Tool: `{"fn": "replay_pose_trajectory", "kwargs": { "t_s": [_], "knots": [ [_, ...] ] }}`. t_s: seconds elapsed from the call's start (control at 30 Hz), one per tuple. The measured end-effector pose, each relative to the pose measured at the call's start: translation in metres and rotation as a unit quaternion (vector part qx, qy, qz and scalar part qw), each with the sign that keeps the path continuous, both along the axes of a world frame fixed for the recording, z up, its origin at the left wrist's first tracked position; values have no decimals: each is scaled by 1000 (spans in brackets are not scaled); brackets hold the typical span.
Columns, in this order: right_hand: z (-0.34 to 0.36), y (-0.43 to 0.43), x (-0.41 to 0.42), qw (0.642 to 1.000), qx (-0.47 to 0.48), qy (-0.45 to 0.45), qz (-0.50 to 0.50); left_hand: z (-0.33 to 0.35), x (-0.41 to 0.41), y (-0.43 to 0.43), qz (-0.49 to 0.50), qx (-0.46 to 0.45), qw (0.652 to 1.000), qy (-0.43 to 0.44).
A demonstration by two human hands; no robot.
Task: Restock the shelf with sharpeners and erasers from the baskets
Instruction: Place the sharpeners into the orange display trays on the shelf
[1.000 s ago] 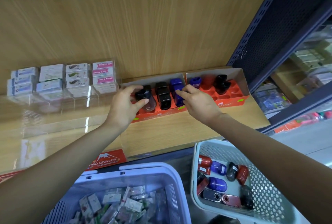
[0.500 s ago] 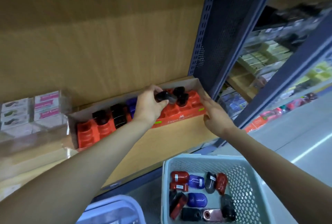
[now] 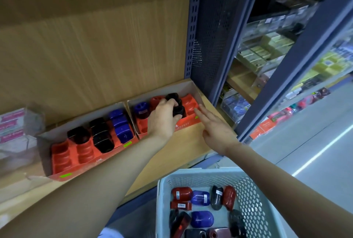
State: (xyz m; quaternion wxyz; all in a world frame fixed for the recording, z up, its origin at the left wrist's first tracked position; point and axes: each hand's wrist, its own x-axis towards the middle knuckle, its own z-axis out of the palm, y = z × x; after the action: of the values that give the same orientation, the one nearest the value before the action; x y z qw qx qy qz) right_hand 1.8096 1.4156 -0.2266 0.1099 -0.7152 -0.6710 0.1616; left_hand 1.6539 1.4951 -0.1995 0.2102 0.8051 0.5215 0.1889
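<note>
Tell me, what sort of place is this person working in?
Most likely a stationery shop aisle. Orange display trays of sharpeners sit on a wooden shelf, a basket holds more stock, and neighbouring racks carry boxed goods.

1. Wooden shelf (image 3: pixel 183 148), running from lower left to centre right of the frame.
2. Left cardboard tray (image 3: pixel 43 153) with orange insert, resting on the shelf at lower left; black sharpeners (image 3: pixel 78 134) and blue sharpeners (image 3: pixel 122 125) in its slots.
3. Right cardboard tray (image 3: pixel 189 87), at centre, touching the left tray's side, just beside the blue upright (image 3: pixel 193 27) at the shelf's end.
4. Clear plastic case (image 3: pixel 32 121), at the far left edge, near the left tray; pink-labelled boxes (image 3: pixel 11 121) inside, blurred.
</note>
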Motion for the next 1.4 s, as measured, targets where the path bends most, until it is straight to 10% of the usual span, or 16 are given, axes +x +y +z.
{"fn": "replay_pose_trajectory", "kwargs": {
  "t_s": [0.3, 0.43, 0.63, 0.8, 1.13, 1.4],
  "knots": [
    [17, -27, 5, 994, 61, 93, -20, 11, 5, -15, -16, 29, 991, 133],
    [16, -77, 5, 984, 119, 125, -32, 2, -23, -62, -27, 95, 995, 14],
    [-53, -146, 12, 986, -139, 85, -43, -68, -35, -132, -203, -177, 963, -13],
    [-127, -155, 6, 926, -259, 162, -222, -146, -27, -153, -131, -304, 943, 24],
    [-194, -136, -31, 882, -184, 63, -428, -219, 0, -155, -139, -207, 958, 143],
    [-200, -134, -19, 797, -163, 335, -476, -227, -1, -158, -138, -163, 965, 154]
  ]
}}
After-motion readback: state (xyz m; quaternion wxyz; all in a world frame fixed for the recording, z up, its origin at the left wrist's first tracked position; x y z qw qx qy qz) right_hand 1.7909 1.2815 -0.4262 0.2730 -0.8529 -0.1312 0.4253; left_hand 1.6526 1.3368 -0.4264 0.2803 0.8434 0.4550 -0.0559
